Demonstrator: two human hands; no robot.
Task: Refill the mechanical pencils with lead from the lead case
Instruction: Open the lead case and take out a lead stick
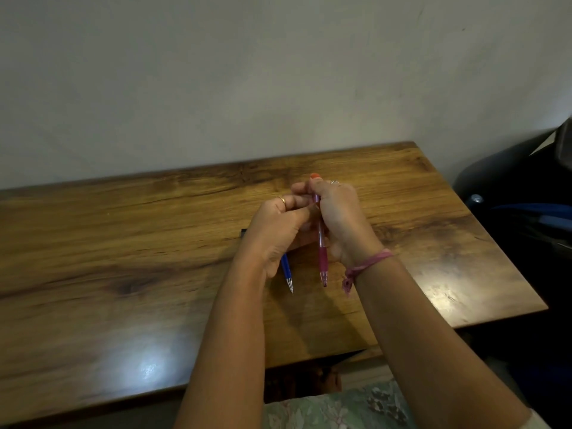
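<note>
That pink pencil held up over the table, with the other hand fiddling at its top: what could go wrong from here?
1. The left hand pinches something too thin to make out beside the pink pencil in the right hand; if it is lead, it could snap.
2. The blue pencil lies under the left wrist and might get knocked and roll on the table.
3. A dark object is mostly hidden behind the left hand and could be bumped.

I count two pencils — one pink, one blue — two hands, left and right, and one desk.
</note>
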